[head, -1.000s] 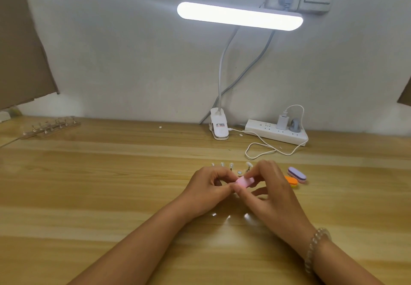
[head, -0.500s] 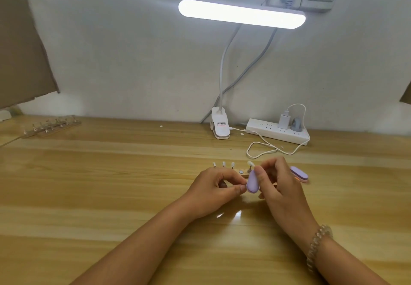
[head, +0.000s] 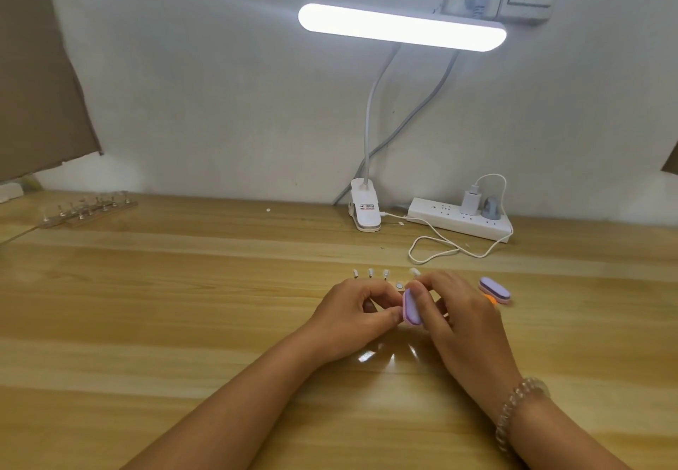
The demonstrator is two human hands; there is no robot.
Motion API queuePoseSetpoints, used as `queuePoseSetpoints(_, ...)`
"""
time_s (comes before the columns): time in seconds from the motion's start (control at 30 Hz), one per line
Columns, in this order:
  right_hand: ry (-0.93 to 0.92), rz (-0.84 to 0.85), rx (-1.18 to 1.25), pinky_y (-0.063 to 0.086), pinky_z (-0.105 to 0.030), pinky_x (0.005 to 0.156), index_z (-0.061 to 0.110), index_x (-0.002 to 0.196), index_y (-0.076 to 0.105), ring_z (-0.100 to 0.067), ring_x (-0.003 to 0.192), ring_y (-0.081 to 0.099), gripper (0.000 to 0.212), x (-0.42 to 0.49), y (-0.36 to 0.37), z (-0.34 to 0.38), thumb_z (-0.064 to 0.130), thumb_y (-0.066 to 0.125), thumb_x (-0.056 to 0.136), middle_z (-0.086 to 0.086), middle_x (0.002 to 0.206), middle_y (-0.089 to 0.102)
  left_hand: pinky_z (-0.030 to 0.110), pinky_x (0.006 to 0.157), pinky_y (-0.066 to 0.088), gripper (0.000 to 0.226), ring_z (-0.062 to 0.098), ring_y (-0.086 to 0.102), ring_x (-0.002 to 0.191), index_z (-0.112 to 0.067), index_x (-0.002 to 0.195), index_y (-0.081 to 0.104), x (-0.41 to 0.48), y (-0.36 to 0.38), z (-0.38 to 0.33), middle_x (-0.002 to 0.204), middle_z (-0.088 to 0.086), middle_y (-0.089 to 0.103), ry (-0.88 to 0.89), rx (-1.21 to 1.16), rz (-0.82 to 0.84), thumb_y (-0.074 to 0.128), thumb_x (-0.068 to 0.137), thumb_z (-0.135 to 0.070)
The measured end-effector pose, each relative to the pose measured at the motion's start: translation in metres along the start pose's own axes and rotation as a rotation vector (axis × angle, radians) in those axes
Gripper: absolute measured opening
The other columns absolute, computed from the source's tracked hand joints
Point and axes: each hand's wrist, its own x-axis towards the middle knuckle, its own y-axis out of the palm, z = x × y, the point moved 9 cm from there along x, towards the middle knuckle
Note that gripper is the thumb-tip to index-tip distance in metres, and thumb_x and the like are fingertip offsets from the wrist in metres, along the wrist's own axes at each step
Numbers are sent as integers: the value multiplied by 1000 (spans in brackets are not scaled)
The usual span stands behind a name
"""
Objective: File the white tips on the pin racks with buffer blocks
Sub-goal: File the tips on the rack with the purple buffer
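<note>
Right hand (head: 462, 317) first: thumb and fingers are clamped on the purple block (head: 411, 306), which stands on edge with its long axis running away from the person, tilted slightly left at the top. The left hand (head: 357, 312) is curled, thumb and forefinger tip pinched together and touching the block's left face. Whatever sits in that pinch is hidden, probably a tip, but I cannot tell. So the two hands meet at the block, low over the table (head: 183, 304).

Just beyond the knuckles, the white tips (head: 370, 272) stand upright in a row that runs left to right, crosswise to the block. Three are behind the left hand and one (head: 414, 270) is behind the right fingers, with a small grey disc (head: 399, 286) in the gap between. The left hand is nearer most of the row, so the next tip looks to be its pick, a short reach forward.

Further right lie the spare blocks (head: 495, 289), just beside the right hand. Far left, by the wall, is the other rack (head: 88, 208), well apart from both hands.
</note>
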Motion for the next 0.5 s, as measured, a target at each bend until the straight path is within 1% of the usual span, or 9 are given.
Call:
queuePoseSetpoints(0.1, 75, -17, 30, 49, -35, 65, 26, 91, 57, -6, 71, 57, 6, 0, -2, -9, 22, 57, 96, 15, 87, 59, 19, 56, 36, 13, -3, 45, 50, -37, 84, 73, -1, 3, -2, 79, -19, 67, 5, 37, 28, 71, 88, -25)
queuePoseSetpoints(0.17, 62, -5, 33, 48, -34, 62, 28, 91, 50, -8, 71, 55, 13, -1, -1, -7, 18, 56, 95, 14, 91, 55, 20, 58, 37, 10, -4, 48, 53, -40, 83, 73, -2, 5, -1, 79, -22, 67, -4, 81, 39, 72, 87, -31)
queuePoseSetpoints(0.23, 15, 24, 16, 49, -37, 59, 27, 94, 51, -10, 71, 54, 18, -2, 2, 1, 9, 55, 93, 11, 94, 52, 20, 58, 37, 9, -4, 48, 53, -39, 81, 72, -2, 5, 0, 77, -23, 66, -7, 77, 38, 71, 86, -31)
queuePoseSetpoints(0.3, -12, 51, -12, 48, -40, 58, 24, 93, 55, -12, 72, 54, 21, -2, 4, 6, 3, 55, 89, 9, 93, 51, 19, 56, 36, 10, -3, 46, 51, -35, 83, 73, -1, 4, 0, 76, -21, 66, -3, 33, 22, 71, 87, -26)
queuePoseSetpoints(0.4, -18, 87, -31, 46, -34, 65, 21, 93, 62, -11, 79, 55, 23, -1, 5, 5, -1, 54, 87, 11, 93, 51, 16, 54, 37, 5, -2, 47, 50, -20, 89, 75, -1, 0, 0, 73, -20, 66, -10, -23, -13, 71, 89, -18)
queuePoseSetpoints(0.5, -15, 101, -22, 46, -32, 72, 19, 101, 61, -10, 86, 55, 20, -3, 8, 4, 4, 51, 92, 8, 98, 53, 18, 55, 37, 7, 1, 47, 52, -20, 87, 75, -1, -1, -1, 73, -18, 67, -13, -20, -23, 70, 89, -15)
